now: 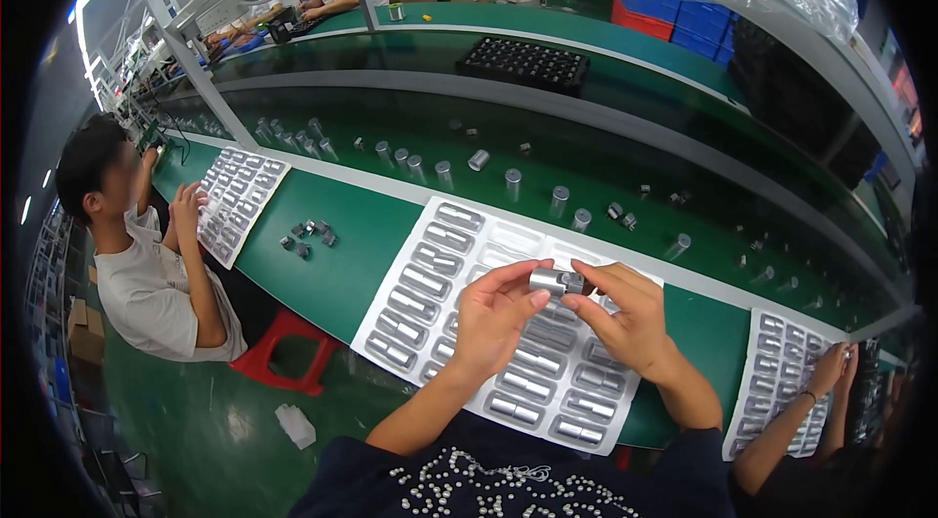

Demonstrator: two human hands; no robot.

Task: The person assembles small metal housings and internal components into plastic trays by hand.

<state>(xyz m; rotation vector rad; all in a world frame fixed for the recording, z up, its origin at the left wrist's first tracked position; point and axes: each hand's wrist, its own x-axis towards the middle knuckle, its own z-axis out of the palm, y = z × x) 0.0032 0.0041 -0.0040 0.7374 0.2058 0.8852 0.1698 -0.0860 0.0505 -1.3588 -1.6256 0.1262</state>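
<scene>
In front of me my left hand [493, 313] is closed round a silver metal cylinder [547, 280], thumb below and fingers above. From the other side my right hand [630, 315] pinches a small dark metal piece [578, 286] at the cylinder's right end. Whether the piece is seated in the cylinder or only touches it, I cannot tell. Both hands hover over a white plastic tray [508, 244] with moulded pockets. Silver cylindrical parts, such as one silver part [515, 409], lie in many of them. My hands and forearms hide some pockets.
Loose cylinders [513, 181] and small metal pieces [622, 215] sit on the dark green conveyor behind the tray. Several small parts [308, 237] lie on the green bench. A co-worker [156, 274] sits left; another's hands [829, 371] work over a tray at right. Metal framing crosses overhead.
</scene>
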